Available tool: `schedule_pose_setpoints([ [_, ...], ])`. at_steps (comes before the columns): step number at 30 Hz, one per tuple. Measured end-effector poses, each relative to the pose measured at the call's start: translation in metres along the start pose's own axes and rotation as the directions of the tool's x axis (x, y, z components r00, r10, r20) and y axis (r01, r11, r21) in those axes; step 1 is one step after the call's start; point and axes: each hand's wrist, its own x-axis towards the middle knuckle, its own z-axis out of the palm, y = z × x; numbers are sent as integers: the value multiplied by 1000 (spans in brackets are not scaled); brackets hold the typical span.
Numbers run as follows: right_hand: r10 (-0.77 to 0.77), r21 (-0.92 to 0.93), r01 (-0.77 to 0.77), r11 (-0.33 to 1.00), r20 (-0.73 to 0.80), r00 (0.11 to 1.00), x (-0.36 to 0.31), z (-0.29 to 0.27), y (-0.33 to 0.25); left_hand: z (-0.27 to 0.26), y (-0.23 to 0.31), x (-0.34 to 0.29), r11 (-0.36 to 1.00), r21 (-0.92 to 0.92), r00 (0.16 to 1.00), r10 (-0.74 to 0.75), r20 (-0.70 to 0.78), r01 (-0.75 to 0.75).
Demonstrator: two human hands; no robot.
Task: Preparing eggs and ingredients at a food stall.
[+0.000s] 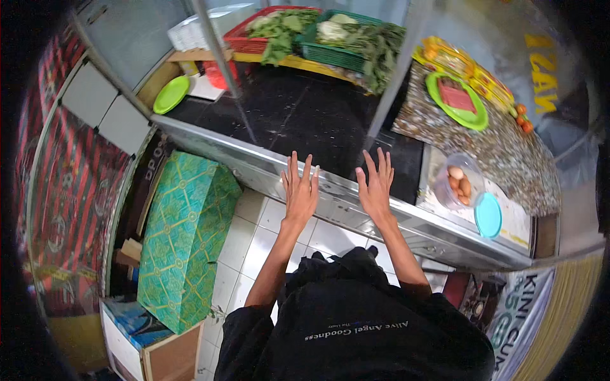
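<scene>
Both arms reach forward over the near metal edge of a black-tiled counter [305,120]. My left hand [300,193] is spread with its fingers pointing away from me, and nothing is in it. To its right my right hand [376,187] is likewise spread and holds nothing. Whether the palms touch the metal edge or hover above it I cannot tell. Nearest to my right hand is a clear plastic tub [445,190] holding several brown eggs [459,184]. Beside the tub lies a round turquoise lid [488,214].
At the back stand a red basket [244,43] and a green basket [330,56] of leafy vegetables. A green plate [480,119] with a pinkish-red packet, yellow packages [445,57] and tomatoes [525,119] sit at right. Metal posts rise from the counter. A green-covered box [184,235] stands left.
</scene>
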Motion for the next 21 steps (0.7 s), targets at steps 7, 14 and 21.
schedule_pose_setpoints([
  [7,-127,58,120,991,153,980,33,79,-73,-67,-80,6,991,62,989,-109,-99,115],
  [14,-248,110,226,968,273,930,77,161,-139,-116,-162,29,955,99,946,-255,-201,279],
  [21,-334,175,294,940,292,896,134,251,-209,-169,-259,61,907,169,905,-337,-259,386],
])
